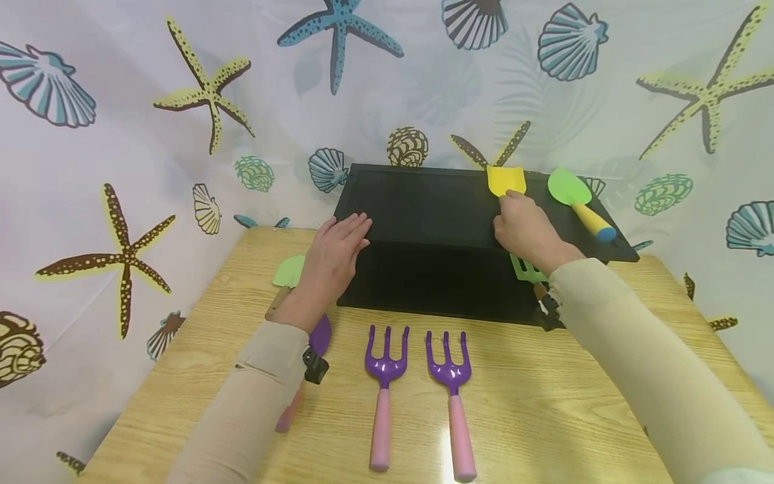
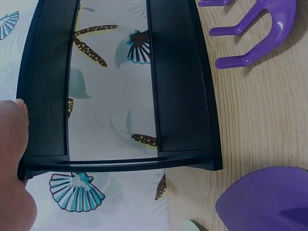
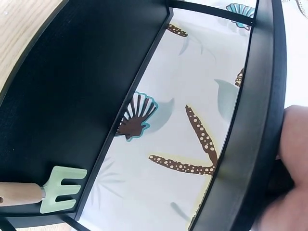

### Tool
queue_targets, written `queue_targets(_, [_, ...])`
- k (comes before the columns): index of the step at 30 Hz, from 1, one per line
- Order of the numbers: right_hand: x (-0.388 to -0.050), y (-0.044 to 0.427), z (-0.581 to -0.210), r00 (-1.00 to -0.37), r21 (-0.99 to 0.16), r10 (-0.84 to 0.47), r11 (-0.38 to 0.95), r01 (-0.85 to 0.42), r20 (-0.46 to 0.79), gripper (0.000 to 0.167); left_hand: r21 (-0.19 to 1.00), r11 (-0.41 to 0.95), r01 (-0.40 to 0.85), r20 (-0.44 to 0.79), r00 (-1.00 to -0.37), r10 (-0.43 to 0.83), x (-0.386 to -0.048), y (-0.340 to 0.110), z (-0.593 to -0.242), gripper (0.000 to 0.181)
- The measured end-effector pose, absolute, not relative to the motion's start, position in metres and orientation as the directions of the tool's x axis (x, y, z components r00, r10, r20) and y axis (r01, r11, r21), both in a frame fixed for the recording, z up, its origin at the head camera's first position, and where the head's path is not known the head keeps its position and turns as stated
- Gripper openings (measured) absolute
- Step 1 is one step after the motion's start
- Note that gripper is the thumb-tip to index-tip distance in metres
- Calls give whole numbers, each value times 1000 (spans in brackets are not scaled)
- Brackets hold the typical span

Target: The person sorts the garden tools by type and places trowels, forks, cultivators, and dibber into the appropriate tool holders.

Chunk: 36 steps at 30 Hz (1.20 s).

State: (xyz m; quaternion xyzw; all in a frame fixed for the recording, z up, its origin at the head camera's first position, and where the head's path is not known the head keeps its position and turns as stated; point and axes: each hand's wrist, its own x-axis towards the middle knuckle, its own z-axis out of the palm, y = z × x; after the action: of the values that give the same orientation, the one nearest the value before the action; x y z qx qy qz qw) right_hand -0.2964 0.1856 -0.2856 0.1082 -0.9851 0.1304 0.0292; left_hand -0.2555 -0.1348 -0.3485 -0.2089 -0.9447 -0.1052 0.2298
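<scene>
A black two-level shelf [image 1: 423,202] stands at the back of the table. My left hand [image 1: 329,259] touches the upper level's left end, fingers straight and together; in the left wrist view part of that hand [image 2: 12,163] lies against the shelf's edge. On the upper level at right, my right hand [image 1: 529,228] has curled fingers round the yellow shovel [image 1: 506,180], whose blade shows beyond them and whose handle is hidden. Beside it lies a green trowel [image 1: 570,187] with a yellow and blue handle. The lower level holds a light green fork [image 3: 62,188] with a wooden handle.
Two purple forks [image 1: 385,366] [image 1: 450,371] with pink handles lie on the wooden table [image 1: 544,403]. A purple trowel [image 2: 264,199] is partly under my left forearm, near a light green shovel [image 1: 289,271]. A patterned cloth [image 1: 181,134] hangs behind.
</scene>
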Motion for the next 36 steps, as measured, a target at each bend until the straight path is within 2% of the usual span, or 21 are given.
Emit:
queue_targets(12, [-289, 190, -287, -979, -250, -182, 948, -199, 87, 59, 93, 892, 442, 482, -804, 348, -256, -133, -349, 43])
queue_targets(16, [-286, 192, -286, -978, -250, -185, 946, -205, 100, 64, 95, 889, 447, 487, -800, 350, -255, -134, -348, 42])
queue_targets(36, [-244, 198, -278, -917, -197, -292, 916, -350, 272, 59, 98, 879, 466, 522, -776, 353, -257, -134, -349, 40])
